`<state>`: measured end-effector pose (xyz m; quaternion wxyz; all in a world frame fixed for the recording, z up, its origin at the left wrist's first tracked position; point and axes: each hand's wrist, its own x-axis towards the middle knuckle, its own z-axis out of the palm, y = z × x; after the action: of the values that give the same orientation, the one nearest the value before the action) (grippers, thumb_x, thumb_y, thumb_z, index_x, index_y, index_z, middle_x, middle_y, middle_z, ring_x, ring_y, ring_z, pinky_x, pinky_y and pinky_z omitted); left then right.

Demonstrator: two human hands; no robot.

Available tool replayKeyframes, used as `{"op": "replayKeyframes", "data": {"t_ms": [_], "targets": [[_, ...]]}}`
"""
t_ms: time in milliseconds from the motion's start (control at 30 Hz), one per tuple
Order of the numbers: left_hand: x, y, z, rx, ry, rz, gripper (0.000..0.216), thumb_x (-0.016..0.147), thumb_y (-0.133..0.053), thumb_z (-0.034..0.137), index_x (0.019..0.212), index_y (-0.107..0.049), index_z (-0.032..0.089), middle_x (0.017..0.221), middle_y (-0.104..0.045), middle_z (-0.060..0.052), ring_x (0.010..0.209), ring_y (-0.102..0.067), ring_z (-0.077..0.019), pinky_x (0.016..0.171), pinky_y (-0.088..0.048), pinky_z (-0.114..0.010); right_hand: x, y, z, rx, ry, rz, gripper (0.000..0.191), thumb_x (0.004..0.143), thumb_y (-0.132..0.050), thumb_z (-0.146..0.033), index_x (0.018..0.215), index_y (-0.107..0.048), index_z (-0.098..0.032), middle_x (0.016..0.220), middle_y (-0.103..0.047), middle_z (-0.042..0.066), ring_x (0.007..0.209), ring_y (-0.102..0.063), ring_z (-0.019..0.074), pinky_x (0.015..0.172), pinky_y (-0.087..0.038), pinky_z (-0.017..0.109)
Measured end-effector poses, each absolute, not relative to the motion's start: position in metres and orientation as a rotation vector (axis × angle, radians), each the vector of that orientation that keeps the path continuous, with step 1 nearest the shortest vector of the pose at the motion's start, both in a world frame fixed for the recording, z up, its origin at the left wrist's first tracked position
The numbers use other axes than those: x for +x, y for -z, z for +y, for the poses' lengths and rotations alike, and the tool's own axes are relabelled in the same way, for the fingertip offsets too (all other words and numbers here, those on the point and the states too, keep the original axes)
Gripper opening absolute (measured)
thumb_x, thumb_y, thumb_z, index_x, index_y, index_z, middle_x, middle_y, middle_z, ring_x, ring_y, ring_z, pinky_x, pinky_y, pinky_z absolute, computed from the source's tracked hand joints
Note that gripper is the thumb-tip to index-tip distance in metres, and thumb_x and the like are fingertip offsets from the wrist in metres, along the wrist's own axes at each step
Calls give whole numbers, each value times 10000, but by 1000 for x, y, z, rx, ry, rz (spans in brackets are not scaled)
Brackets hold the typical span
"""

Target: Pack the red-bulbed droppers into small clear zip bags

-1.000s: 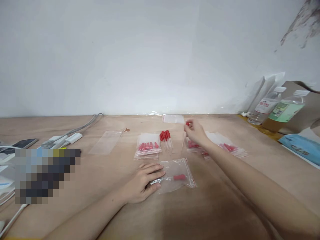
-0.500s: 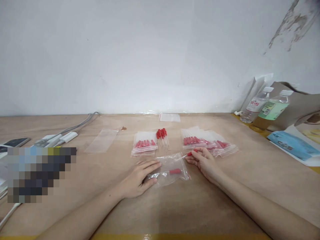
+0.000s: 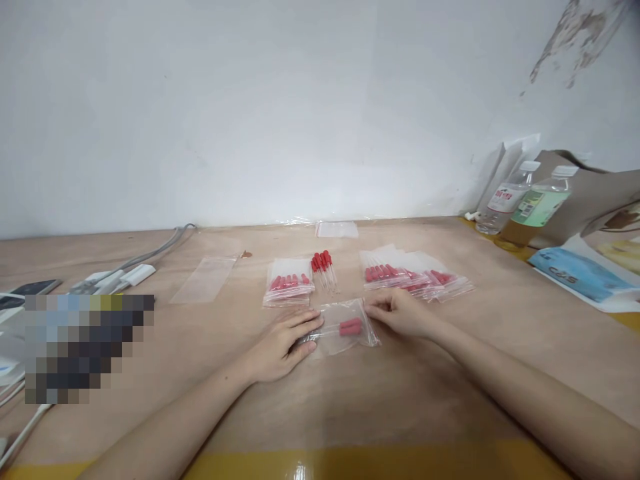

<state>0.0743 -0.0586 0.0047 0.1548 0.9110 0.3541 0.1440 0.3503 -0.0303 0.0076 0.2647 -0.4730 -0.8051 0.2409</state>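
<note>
Left hand (image 3: 283, 339) flat, fingers spread, pressing zip bag (image 3: 345, 328) — front-centre of table (image 3: 425, 400), red-capped dropper (image 3: 349, 327) inside. Right hand (image 3: 400, 313) at bag's right edge, pinch or not: can't tell. Bottle labels (image 3: 536, 207) unreadable — pixelated block (image 3: 87, 347) masks left clutter.

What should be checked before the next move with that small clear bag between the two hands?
1. Clear bag lies flat on the table: ok.
2. Left hand presses on the bag's left end: ok.
3. Right hand touches the bag's right edge: ok.
4. Red-capped piece sits inside the bag: ok; how many are in there, cannot tell.
5. Bag's mouth sealed: cannot tell.
6. Loose red-capped pieces lie just behind the bag, apart from the filled bags beside them: ok.
</note>
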Motion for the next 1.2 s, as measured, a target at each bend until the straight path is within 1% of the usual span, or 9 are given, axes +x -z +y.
{"op": "replayKeyframes", "data": {"t_ms": [67, 167, 300, 467, 600, 733, 867, 1067, 1200], "targets": [[74, -5, -58, 2615, -401, 1016, 421, 909, -387, 316, 1327, -356, 280, 1391, -335, -13, 1274, -306, -200, 1039, -302, -396, 344, -21, -16, -1427, -505, -2132, 199, 761, -498, -253, 621, -612, -172, 597, -587, 0, 594, -529, 124, 582, -389, 230], [74, -5, -58, 2621, -405, 1008, 421, 909, -390, 312, 1327, -357, 279, 1387, -343, -17, 1273, -308, -206, 1038, -301, -407, 318, -31, 18, -1552, -397, -2023, 117, 736, -531, -230, 762, -618, -157, 729, -644, 36, 675, -566, 132, 631, -399, 223], [74, -4, -57, 2622, -443, 970, 417, 906, -400, 296, 1321, -368, 264, 1379, -357, -33, 1263, -325, -211, 1033, -308, -417, 274, -28, 62, -1720, -441, -1926, 344, 742, -561, -372, 955, -578, -102, 919, -640, 127, 841, -585, 193, 694, -413, 251], [74, -4, -57, 2630, -414, 980, 406, 908, -394, 304, 1310, -387, 252, 1371, -369, -40, 1264, -326, -197, 1040, -300, -406, 260, -28, 87, -1809, -646, -1932, 143, 725, -594, -272, 708, -611, -131, 725, -657, 106, 727, -612, 195, 616, -417, 237], [75, -5, -56, 2624, -428, 971, 404, 905, -401, 306, 1305, -395, 251, 1371, -369, -43, 1262, -329, -204, 1040, -295, -414, 270, -28, 89, -1786, -732, -1885, 99, 741, -545, -191, 749, -609, -116, 590, -633, 82, 611, -605, 172, 574, -425, 229], [74, -5, -57, 2618, -438, 979, 408, 906, -400, 318, 1308, -392, 252, 1370, -371, -40, 1263, -329, -201, 1035, -306, -401, 288, -25, 76, -1704, -756, -1762, 318, 780, -451, -176, 1076, -492, -66, 619, -625, 61, 537, -591, 141, 536, -445, 226], [74, -6, -57, 2631, -430, 992, 407, 909, -392, 321, 1310, -389, 252, 1371, -369, -41, 1262, -330, -196, 1032, -310, -399, 320, -17, 41, -1293, -688, -1440, 490, 793, -435, -288, 1243, -278, -174, 672, -569, -27, 484, -565, 107, 480, -451, 221], [75, -6, -58, 2632, -412, 1019, 406, 906, -397, 328, 1307, -389, 264, 1369, -372, -38, 1263, -328, -206, 1032, -301, -420, 354, 2, -15, -1150, -803, -1106, 511, 698, -582, -390, 1112, -326, -234, 559, -498, -90, 454, -550, 121, 447, -467, 243], [75, -7, -59, 2631, -438, 1021, 433, 902, -404, 312, 1329, -350, 265, 1367, -375, -40, 1259, -334, -208, 1032, -301, -419, 342, 10, -29, -1103, -1150, -900, 305, 692, -591, -354, 906, -400, -250, 602, -538, -61, 544, -611, 136, 582, -526, 308]]}}
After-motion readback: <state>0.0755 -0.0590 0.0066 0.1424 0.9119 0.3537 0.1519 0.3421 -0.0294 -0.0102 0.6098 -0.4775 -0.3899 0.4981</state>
